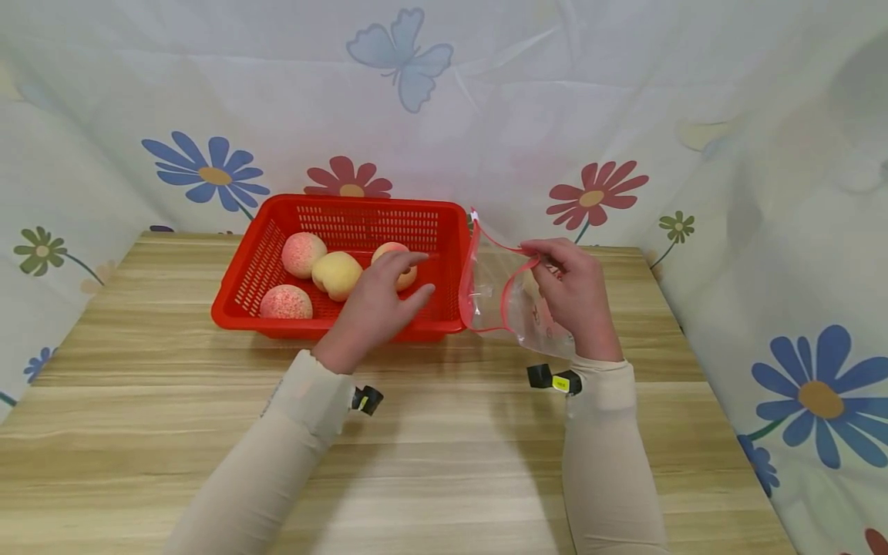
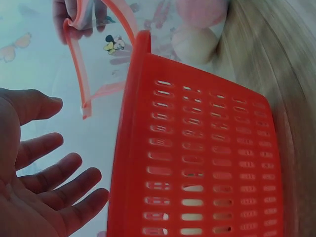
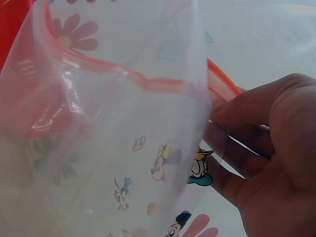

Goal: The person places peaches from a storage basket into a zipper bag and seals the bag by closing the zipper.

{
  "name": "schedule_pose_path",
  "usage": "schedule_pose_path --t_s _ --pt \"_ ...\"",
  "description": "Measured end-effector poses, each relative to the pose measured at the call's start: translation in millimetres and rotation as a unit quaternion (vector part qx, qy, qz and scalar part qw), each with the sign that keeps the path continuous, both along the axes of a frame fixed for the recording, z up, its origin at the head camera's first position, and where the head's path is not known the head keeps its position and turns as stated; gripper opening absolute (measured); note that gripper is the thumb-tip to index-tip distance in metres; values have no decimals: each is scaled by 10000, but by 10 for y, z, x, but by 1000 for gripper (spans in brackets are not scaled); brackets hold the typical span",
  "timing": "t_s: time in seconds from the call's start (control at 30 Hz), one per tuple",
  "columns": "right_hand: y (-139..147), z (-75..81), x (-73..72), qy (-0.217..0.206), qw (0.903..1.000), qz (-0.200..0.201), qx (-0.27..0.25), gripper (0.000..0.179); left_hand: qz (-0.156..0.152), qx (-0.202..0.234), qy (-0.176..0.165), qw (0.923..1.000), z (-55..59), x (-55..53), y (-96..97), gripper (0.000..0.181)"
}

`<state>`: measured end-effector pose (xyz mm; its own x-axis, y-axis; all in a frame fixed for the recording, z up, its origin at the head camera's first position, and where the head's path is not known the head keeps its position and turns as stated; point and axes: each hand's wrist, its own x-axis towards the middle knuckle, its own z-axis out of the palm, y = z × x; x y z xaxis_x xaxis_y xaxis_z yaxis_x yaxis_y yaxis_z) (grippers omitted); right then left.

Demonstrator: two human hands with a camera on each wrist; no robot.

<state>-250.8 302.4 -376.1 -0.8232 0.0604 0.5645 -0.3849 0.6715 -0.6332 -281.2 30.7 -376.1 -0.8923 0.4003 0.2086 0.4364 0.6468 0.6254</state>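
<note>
A red plastic basket (image 1: 368,203) holds several peaches, some pink like this peach (image 1: 303,255) and one pale yellow peach (image 1: 336,276). My left hand (image 1: 378,304) hovers over the basket's front right part, fingers spread and holding nothing. It partly hides another peach (image 1: 409,279). To the basket's right, my right hand (image 1: 576,297) pinches the red-edged mouth of a clear zip bag (image 3: 123,113) between thumb and fingers. The bag's mouth gapes toward the basket, and cartoon figures are printed on its film. Rounded pink and cream shapes (image 2: 195,44) show through the bag in the left wrist view.
A wood-grain table (image 1: 444,462) lies under everything. Behind and at both sides hangs a white cloth (image 1: 486,139) with printed flowers and a butterfly. The basket's slotted side wall (image 2: 197,148) stands between the left hand and the table.
</note>
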Motion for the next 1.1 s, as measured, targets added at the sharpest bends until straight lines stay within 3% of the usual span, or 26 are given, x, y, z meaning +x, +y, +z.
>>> schedule_pose_path --t_s 0.53,1.1 --pt "-5 -2 1 -54 10000 -7 -16 26 298 -174 -114 9993 -101 -34 -143 53" --pt "-3 2 1 -40 10000 -18 36 26 565 -418 91 9975 -206 -106 -357 52"
